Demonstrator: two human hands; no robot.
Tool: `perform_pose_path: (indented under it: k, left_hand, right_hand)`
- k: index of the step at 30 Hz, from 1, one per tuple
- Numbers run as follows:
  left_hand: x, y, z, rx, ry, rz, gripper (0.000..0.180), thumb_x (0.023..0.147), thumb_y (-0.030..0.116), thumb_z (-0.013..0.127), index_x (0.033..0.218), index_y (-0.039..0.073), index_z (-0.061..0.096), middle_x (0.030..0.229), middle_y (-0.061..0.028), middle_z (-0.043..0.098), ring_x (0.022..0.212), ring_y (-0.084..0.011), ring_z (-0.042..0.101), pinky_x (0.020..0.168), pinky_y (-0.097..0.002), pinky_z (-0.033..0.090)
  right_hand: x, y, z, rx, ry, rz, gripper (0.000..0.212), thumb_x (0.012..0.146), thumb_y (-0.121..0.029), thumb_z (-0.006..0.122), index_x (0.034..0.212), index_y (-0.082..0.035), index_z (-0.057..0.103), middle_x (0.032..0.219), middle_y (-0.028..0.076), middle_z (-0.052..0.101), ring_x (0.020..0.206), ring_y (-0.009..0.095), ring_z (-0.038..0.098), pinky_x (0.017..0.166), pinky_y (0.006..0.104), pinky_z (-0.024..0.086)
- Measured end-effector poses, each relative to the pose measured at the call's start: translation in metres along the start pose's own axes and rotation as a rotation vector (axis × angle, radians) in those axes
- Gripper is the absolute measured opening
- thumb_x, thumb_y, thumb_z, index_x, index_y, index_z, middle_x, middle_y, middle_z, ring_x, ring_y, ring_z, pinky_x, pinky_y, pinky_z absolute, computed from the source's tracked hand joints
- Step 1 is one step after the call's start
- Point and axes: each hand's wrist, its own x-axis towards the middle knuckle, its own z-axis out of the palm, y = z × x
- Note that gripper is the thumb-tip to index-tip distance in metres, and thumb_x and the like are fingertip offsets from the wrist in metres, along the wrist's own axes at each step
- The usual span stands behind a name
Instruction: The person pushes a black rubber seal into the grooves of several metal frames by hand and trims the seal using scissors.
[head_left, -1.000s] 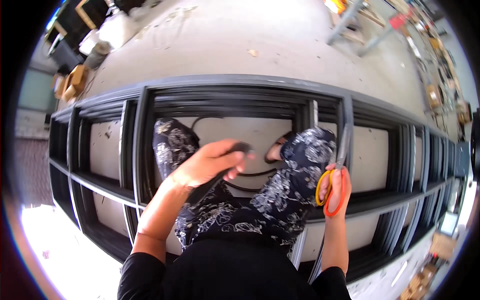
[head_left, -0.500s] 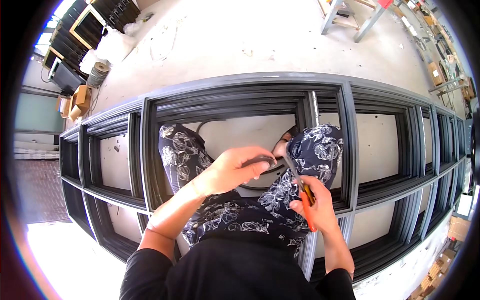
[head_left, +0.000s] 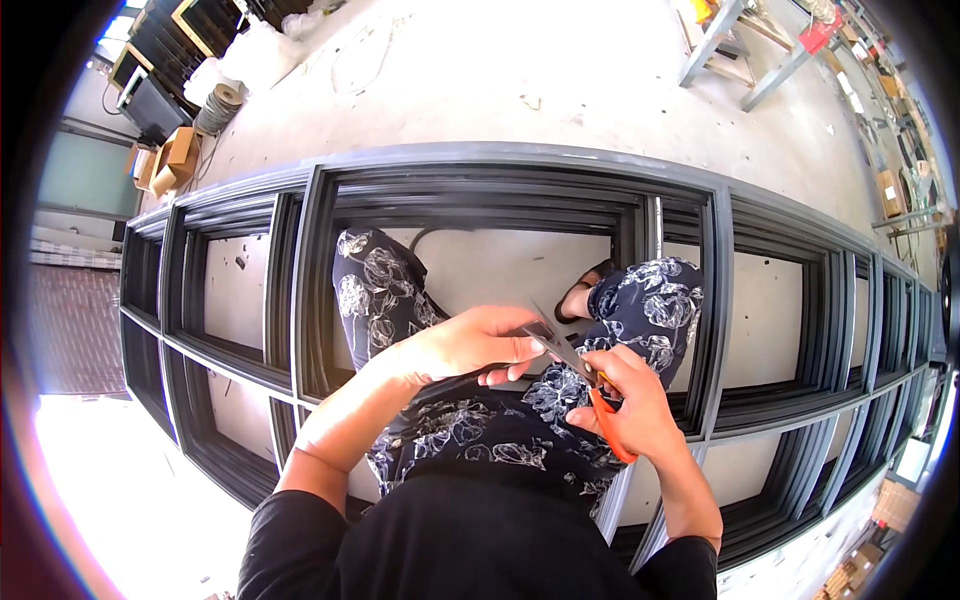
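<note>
Head view: looks down on two bare hands, close together above the lap near mid-picture.

Left hand [head_left: 465,345]: partly closed, coming in from lower left. Pinches a dark strip [head_left: 536,327] between thumb and fingers, end poking out to the right. Cannot tell full length of strip; partly hidden by the fingers.

Right hand [head_left: 632,402]: curled round the scissors [head_left: 572,358], gripping by orange and yellow handles [head_left: 606,425], thumb set apart from the fingers. Aims blades up and leftward, across to the left fingertips. Overlaps the strip's end with the blades, just beside the left thumb; too small to tell whether biting into it.

Under hands: dark trousers [head_left: 450,430] with pale flower print, then black shirt [head_left: 440,540]. Just beyond, near right knee: sandalled foot [head_left: 577,300].

All round: dark grey frames [head_left: 520,152], stacked, divided by bars into compartments. Within wide middle opening: left knee, pale floor, dark cord [head_left: 418,240] curving by that knee.

Beyond frames, upper left: brown box [head_left: 177,160], roll [head_left: 214,110], white bag [head_left: 262,58]. Upper right: grey-legged stand [head_left: 712,45], well apart from the hands.
</note>
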Motion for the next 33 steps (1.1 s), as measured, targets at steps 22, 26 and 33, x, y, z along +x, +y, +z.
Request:
perform_pose_path:
  k: [22,26,33]
  left_hand:
    - [0.026,-0.011,-0.013,-0.107,0.36,0.276,0.023,0.103,0.019,0.051,0.113,0.0,0.06,0.08,-0.0016,0.057,0.068,-0.0105,0.053,0.063,-0.0243,0.045]
    - [0.018,-0.019,-0.035,-0.189,0.511,0.294,0.025,0.102,0.023,0.053,0.111,0.002,0.06,0.08,-0.001,0.057,0.066,-0.0104,0.053,0.06,-0.0233,0.044]
    - [-0.005,-0.005,-0.078,-0.056,0.752,0.41,0.023,0.102,0.021,0.053,0.111,0.002,0.062,0.081,-0.0013,0.058,0.066,-0.0101,0.053,0.061,-0.0238,0.045]
  right_hand:
    - [-0.107,0.153,-0.027,0.117,1.062,0.642,0.029,0.087,-0.016,0.073,0.108,-0.002,0.058,0.085,0.005,0.063,0.073,0.014,0.06,0.068,0.0301,0.051]
    - [-0.194,0.23,-0.013,-0.483,0.839,1.072,0.037,0.081,-0.026,0.066,0.113,-0.006,0.059,0.101,0.018,0.069,0.094,0.039,0.066,0.082,0.0471,0.051]
    - [-0.217,0.265,0.012,-0.624,0.63,1.198,0.039,0.084,-0.035,0.069,0.113,-0.011,0.057,0.103,0.014,0.07,0.094,0.038,0.067,0.078,0.0484,0.052]
